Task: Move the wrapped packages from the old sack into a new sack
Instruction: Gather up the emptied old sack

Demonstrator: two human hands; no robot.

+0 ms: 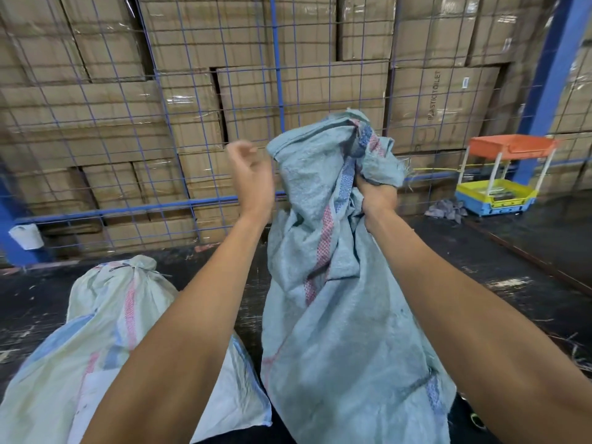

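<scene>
**Woven sack held up at its bunched mouth**

The right hand [375, 194] grips the crumpled neck of a blue-grey woven plastic sack [336, 315], limp and creased, with a red-and-blue checked stripe down its length. The left hand [251, 177] hovers just beside the sack's rim, fingers loosely curled, holding nothing. At lower left lies a paler, bulging sack [96, 331], knotted shut at the top; no packages show. Behind a blue wire mesh [192, 123] stand taped cardboard cartons [445, 104], 1 printed "PLASTIC TOILET". A small orange-and-yellow plastic rack [503, 174] stands at right.
</scene>
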